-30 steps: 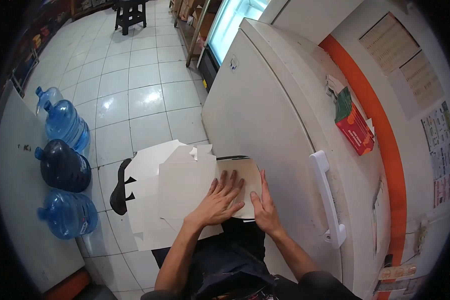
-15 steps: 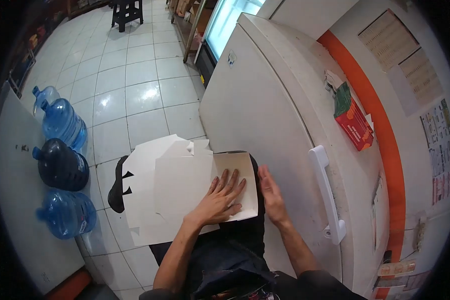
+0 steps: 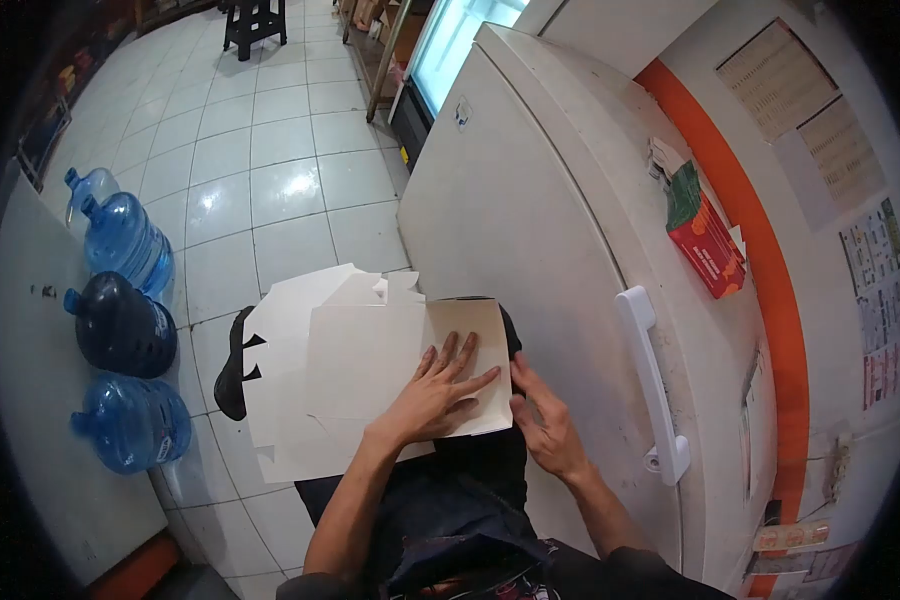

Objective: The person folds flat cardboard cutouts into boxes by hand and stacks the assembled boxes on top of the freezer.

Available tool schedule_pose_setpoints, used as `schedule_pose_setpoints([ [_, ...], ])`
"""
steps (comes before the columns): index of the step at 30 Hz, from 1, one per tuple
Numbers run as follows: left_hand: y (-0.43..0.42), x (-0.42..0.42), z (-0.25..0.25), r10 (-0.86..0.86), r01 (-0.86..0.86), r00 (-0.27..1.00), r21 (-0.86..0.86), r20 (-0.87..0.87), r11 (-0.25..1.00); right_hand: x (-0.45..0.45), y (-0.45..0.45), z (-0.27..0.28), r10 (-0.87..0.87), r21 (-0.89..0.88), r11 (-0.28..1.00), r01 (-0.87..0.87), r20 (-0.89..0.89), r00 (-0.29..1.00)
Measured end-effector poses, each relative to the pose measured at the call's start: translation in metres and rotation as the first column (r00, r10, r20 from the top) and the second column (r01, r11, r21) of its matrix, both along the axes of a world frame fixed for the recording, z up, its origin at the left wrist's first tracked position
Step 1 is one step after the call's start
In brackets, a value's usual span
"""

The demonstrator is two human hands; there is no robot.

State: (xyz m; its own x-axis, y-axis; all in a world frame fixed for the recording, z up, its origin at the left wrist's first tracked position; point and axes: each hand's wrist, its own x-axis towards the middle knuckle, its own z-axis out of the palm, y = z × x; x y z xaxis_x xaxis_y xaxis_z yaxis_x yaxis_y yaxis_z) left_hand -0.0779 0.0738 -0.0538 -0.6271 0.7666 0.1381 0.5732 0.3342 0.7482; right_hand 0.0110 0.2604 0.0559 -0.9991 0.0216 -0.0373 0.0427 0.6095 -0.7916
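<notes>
A large white cardboard sheet with cut edges and folded flaps lies across my lap. My left hand rests with fingers spread on the right part of the cardboard, a cream panel with a creased right edge. Close to that edge is my right hand, its fingers apart and nothing held in it; whether its fingertips touch the cardboard is hard to tell. Dark cloth shows under and below the cardboard.
Several large water bottles stand on the tiled floor at the left. A white fridge with a handle rises at the right, with a red and green box on it. A black stool is at the back.
My right hand moved off the panel's right edge, outward, then came back close beside it. That edge, earlier raised and curved, now looks straighter. My left hand stayed spread on the cardboard.
</notes>
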Motion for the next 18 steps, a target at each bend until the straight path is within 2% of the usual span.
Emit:
schedule_pose_setpoints([
  [1, -0.002, -0.002, -0.001, -0.003, 0.000, 0.999, 0.056, 0.053, 0.998, -0.001, 0.003, 0.010, 0.121, 0.142, 0.983, -0.114, -0.038, 0.992],
  [3, -0.010, -0.006, -0.002, -0.028, 0.001, 0.987, 0.165, 0.160, 0.986, 0.000, 0.005, 0.031, 0.356, 0.419, 0.857, -0.300, -0.060, 0.932],
  [6, -0.026, -0.009, 0.008, -0.104, -0.012, 0.916, 0.288, 0.387, 0.958, 0.000, 0.013, 0.025, 0.511, 0.637, 0.648, -0.417, 0.042, 0.858],
  [9, -0.043, -0.001, 0.016, -0.155, 0.025, 0.895, 0.300, 0.418, 0.954, -0.005, 0.020, 0.014, 0.515, 0.639, 0.649, -0.414, 0.032, 0.857],
  [12, -0.045, 0.010, 0.011, -0.124, 0.085, 0.962, 0.161, 0.245, 0.983, -0.009, 0.019, 0.005, 0.564, 0.681, 0.609, -0.407, -0.012, 0.825],
  [15, -0.037, 0.019, -0.004, -0.071, 0.023, 0.977, 0.229, 0.201, 0.973, -0.008, 0.017, -0.005, 0.587, 0.676, 0.569, -0.468, 0.065, 0.807],
  [18, -0.038, 0.020, -0.008, -0.081, 0.040, 0.982, 0.234, 0.168, 0.972, -0.012, 0.013, 0.008, 0.535, 0.625, 0.591, -0.511, 0.171, 0.828],
])
